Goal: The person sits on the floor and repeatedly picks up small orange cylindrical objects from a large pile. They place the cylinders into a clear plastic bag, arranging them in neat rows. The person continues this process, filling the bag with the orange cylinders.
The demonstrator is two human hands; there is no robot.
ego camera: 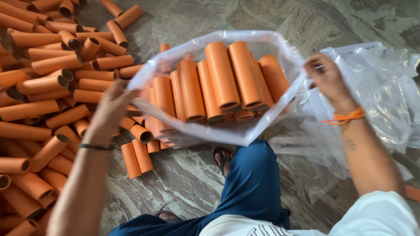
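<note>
Both hands' grips (111, 107) (326, 74) pinched on opposite rims of tube-filled clear bag (227, 133).

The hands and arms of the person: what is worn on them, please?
Both forearms are bare. The left hand has a thin dark band at its wrist. The right hand has an orange thread tied around its wrist, with a small dark mark on the forearm below it.

Matt orange tubes (221, 78), smooth like plastic pipe offcuts, stand packed in a thin, glossy clear plastic bag (227, 133); more crinkled clear film (376, 87) shines at the floor's right edge; the floor (188, 175) is polished veined stone; soft blue cloth trousers (251, 183); an orange thread (345, 118) at one wrist.
</note>
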